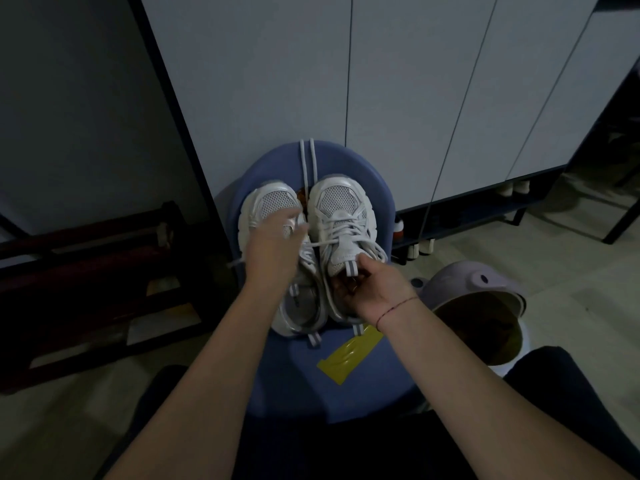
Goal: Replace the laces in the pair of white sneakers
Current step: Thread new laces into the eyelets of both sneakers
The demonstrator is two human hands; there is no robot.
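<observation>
Plainly, the pair of white sneakers had been set side by side on the blue stool (pixel 346 386), toes pointing away from the person, so both tongues faced the hands. The left hand (pixel 273 244) lay over the left sneaker (pixel 266 206), its grip closed on a white lace (pixel 323 243) that ran taut across to the right sneaker (pixel 341 216); it looked like a pull to draw the lace out or through. The right hand (pixel 372 285) held the right sneaker at its collar, fingers curled in, apparently pinning the shoe against that pull. How tightly it gripped I could not tell. Two spare laces (pixel 308 161) lay straight on the stool beyond the toes, within reach. A yellow strip (pixel 349 355) rested near the heels, and a lilac bin (pixel 481 306) stood open beside the stool.
</observation>
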